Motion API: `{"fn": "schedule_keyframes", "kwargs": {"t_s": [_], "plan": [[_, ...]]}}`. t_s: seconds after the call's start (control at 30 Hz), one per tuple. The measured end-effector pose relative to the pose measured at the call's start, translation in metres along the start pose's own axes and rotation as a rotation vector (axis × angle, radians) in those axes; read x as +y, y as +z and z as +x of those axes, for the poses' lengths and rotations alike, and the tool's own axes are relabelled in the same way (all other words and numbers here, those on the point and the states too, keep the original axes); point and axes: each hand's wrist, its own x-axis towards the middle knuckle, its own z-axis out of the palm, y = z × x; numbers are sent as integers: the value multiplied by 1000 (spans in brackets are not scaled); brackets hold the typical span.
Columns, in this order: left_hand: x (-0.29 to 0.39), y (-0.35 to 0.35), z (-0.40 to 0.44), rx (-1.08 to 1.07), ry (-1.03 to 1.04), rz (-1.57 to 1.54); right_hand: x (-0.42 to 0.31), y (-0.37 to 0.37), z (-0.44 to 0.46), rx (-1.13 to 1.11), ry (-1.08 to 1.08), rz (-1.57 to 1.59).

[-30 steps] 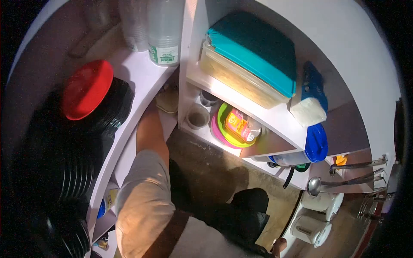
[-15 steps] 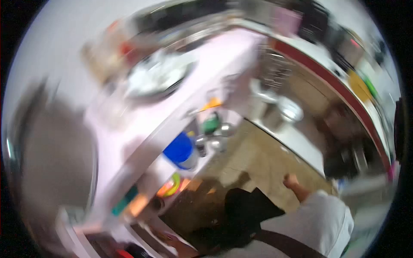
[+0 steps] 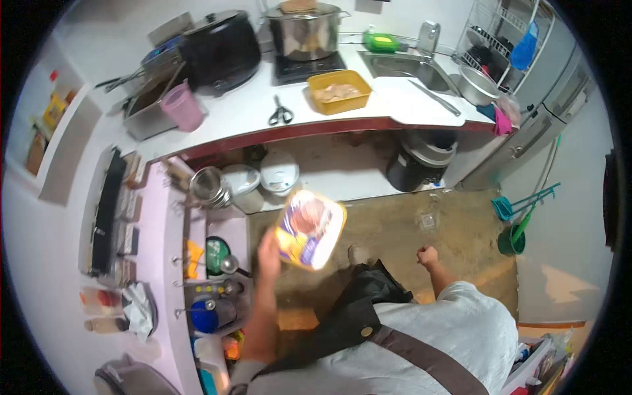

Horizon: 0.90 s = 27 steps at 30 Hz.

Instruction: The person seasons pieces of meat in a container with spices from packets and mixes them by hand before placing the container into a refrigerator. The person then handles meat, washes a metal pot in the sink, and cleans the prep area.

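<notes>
My left hand (image 3: 268,253) is closed on the left edge of a rectangular plastic tub lid (image 3: 319,230). The lid has a thin yellow rim and a printed picture in brown, purple and yellow; whether anything is under it does not show. It is held above the floor, in front of the lower shelf. My right hand (image 3: 427,255) hangs over the floor on the right side of my body, fingers curled in with nothing visible in them. Ahead on the white counter (image 3: 230,122) are an open yellow tub (image 3: 359,100) holding pale pieces and black-handled scissors (image 3: 280,115).
A knife (image 3: 434,97) lies on a white board (image 3: 405,108) before the sink (image 3: 411,69). A steel pot (image 3: 305,36) stands on a cooktop. A black bin (image 3: 411,171) sits beneath the counter. Pink shelving (image 3: 172,263) lines the left; a fridge (image 3: 526,141) stands right.
My view has turned from the left-hand shelves to face the counter and sink. My left hand and the lid have come into view; my right hand still hangs with curled fingers.
</notes>
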Motion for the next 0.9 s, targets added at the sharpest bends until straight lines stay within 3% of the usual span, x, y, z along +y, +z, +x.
{"fn": "schedule_keyframes", "kwargs": {"t_s": [0.03,0.07,0.13,0.17,0.2,0.23,0.27,0.37,0.6,0.67,0.73,0.77,0.8,0.87,0.9], "plan": [[25,16,60,-31,157,185,5,-10,16,-32,65,-23],[52,44,115,23,82,112,8,-22,32,-24,69,-23],[114,100,214,53,256,341,11,-33,49,-33,347,139],[136,123,257,29,289,479,8,-39,60,-32,357,147],[162,154,287,-2,220,407,5,-44,76,28,239,137],[148,168,341,-61,228,344,5,-53,90,85,124,118],[140,182,383,-98,285,389,-1,-61,102,92,128,111],[141,228,464,-207,301,608,-46,-66,128,100,-143,378],[136,241,528,-361,269,964,-220,-104,133,119,-476,354],[135,229,526,-324,281,996,-258,-109,135,75,-551,529],[126,225,523,-174,561,1066,-300,-119,148,100,-601,607],[115,221,527,-167,651,943,-322,-127,154,114,-564,670],[115,219,525,-140,685,978,-346,-136,161,138,-529,734],[129,217,509,-19,765,1115,-385,-170,185,173,-604,546],[127,213,512,-92,686,1061,-397,-184,212,200,-645,572]]}}
